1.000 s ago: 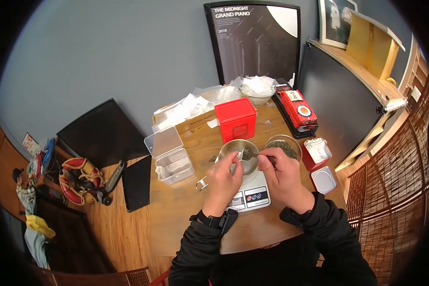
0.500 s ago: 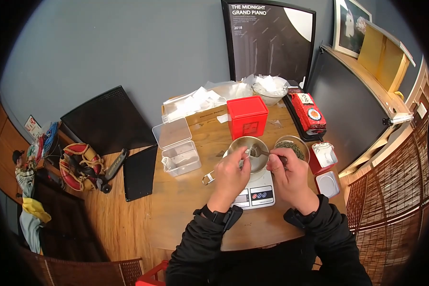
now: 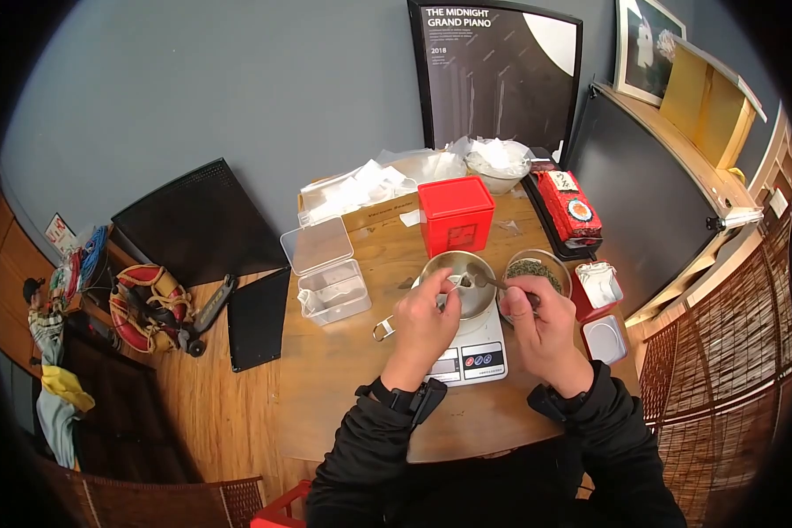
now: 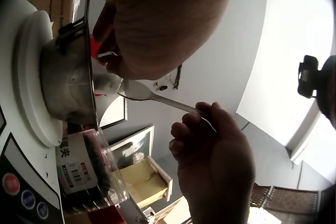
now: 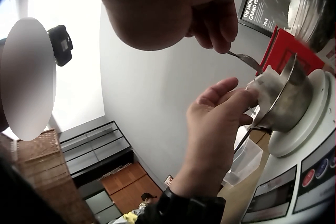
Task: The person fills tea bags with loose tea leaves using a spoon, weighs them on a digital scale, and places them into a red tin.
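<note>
Spoon (image 4: 157,98) gripped in right hand (image 3: 544,324), white bag (image 5: 269,84) pinched in left hand (image 3: 423,324), both angled inward toward metal pot (image 5: 295,104).

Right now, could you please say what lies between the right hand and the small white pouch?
The right wrist view shows a silvery metal spoon there.

Wrinkled black sleeves (image 3: 367,453), black wrist straps (image 3: 394,399), boxy black modules (image 3: 429,401), bare hands (image 3: 423,323)
</note>
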{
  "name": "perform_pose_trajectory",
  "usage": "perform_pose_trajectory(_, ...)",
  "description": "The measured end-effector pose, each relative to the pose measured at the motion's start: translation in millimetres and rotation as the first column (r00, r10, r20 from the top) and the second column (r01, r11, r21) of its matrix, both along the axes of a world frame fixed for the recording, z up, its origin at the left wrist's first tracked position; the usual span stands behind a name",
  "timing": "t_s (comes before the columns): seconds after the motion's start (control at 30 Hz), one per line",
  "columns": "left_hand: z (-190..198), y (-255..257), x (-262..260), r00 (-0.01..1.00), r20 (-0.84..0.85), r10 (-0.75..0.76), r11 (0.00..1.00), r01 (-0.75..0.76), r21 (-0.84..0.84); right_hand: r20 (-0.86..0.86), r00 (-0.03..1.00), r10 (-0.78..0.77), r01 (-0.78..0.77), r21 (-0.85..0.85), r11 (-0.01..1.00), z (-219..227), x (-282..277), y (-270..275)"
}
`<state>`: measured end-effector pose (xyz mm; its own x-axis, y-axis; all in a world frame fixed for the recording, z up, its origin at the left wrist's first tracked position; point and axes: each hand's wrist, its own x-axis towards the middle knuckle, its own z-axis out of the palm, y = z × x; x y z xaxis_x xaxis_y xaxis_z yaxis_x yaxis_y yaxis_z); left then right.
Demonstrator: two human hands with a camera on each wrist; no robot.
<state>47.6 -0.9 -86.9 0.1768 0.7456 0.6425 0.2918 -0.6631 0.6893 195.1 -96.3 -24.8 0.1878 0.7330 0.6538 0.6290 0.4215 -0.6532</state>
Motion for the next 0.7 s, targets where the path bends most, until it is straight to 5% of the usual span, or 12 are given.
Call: perform_pose_trajectory(0.7,2,2,0,0.996,0.084,0.013,0.997,-0.006,-0.081,-0.257,0.966,-0.035,0.063,0.1,0.993,-35,20,-28)
